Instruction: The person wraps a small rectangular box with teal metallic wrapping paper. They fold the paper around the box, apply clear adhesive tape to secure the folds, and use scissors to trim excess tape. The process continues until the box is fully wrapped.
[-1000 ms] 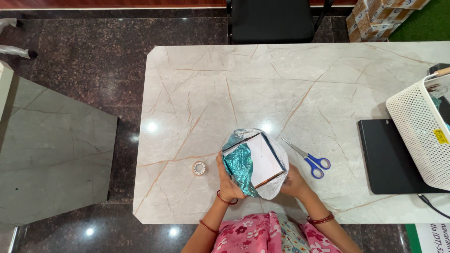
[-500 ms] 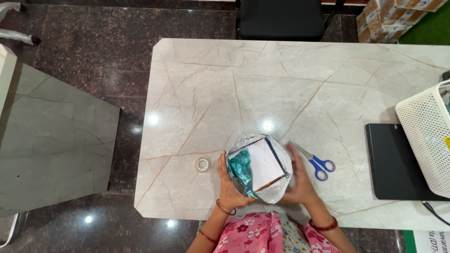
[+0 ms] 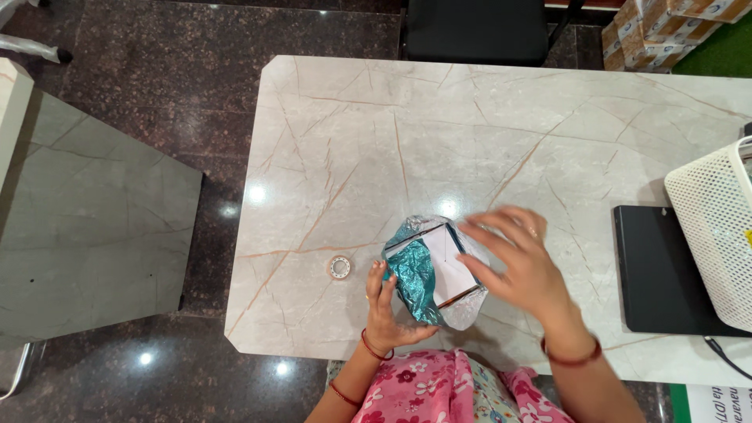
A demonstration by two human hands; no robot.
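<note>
A white box point(image 3: 446, 265) half wrapped in shiny teal and silver paper point(image 3: 413, 278) stands near the front edge of the marble table point(image 3: 486, 133). My left hand point(image 3: 386, 312) grips the box's left side over the teal paper. My right hand point(image 3: 519, 260) is lifted off the box, fingers spread, hovering just right of it and holding nothing. It hides the blue-handled scissors lying there.
A small roll of clear tape point(image 3: 339, 267) lies left of the box. A black flat pad point(image 3: 656, 268) and a white mesh basket point(image 3: 714, 235) sit at the right edge. A black chair point(image 3: 475, 30) stands behind the table, cardboard boxes point(image 3: 656, 30) at top right.
My right hand has let go of the box's right side and risen above the table, covering the scissors. The left hand keeps its hold.
</note>
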